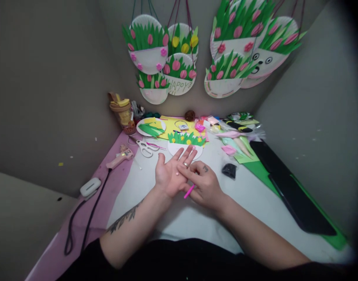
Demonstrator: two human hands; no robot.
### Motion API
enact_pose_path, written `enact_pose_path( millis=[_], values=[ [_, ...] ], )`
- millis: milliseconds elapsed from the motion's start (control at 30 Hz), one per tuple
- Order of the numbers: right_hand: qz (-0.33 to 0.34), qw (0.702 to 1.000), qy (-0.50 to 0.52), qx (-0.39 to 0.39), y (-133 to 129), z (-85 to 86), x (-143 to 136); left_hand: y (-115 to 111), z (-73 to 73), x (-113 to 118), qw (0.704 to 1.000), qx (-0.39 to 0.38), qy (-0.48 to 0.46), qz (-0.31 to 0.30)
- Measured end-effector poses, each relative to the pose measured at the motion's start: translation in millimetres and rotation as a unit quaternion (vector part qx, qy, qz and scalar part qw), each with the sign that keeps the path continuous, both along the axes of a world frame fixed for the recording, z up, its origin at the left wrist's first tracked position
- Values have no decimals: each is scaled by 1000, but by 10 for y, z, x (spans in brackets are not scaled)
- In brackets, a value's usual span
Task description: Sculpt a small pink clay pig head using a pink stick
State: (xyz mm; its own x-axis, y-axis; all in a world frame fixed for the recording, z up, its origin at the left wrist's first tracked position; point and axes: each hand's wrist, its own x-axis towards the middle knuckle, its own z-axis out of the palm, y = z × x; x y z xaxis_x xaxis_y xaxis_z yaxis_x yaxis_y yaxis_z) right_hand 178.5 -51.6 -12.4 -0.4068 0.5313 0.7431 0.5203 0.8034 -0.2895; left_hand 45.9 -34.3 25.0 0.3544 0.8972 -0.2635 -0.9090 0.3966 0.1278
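Palm up, my left hand (171, 175) is held flat above the table with its fingers stretched out. A tiny pale pink piece (177, 173) lies on that palm. My right hand (206, 185) is closed with a thin magenta plastic stick (189, 191) in it, the end sticking out below the fingers. Its fingertips are close against the left palm, and I cannot tell whether they touch the tiny piece. Just beyond the hands lies a white paper-plate basket (173, 150) with green paper grass and yellow flowers, partly covered by my left fingers.
White scissors (146, 149) and a pink glue gun (120, 157) with a cord lie at left. A plate (139, 128) holds green paper strips. At right are a black packet (229, 170), clay bags (243, 144) and a long black object (298, 199). Finished plate baskets (151, 62) hang behind.
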Motion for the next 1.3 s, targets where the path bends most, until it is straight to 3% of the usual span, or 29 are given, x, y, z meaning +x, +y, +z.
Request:
enact_pose_path(
  millis=[167, 300, 800, 1300],
  values=[
    [33, 998, 34, 38, -26, 21, 25, -19, -3, 3, 999, 19, -25, 6],
    [10, 999, 3, 32, -33, 18, 9, -14, -5, 6, 999, 21, -31, 4],
    [-24, 998, -48, 32, -44, 28, 7, -7, 35, 10, 995, -21, 88, 32],
    [-2, 999, -27, 21, -37, 32, 24, -3, 13, 7, 996, -12, 80, 33]
  ],
)
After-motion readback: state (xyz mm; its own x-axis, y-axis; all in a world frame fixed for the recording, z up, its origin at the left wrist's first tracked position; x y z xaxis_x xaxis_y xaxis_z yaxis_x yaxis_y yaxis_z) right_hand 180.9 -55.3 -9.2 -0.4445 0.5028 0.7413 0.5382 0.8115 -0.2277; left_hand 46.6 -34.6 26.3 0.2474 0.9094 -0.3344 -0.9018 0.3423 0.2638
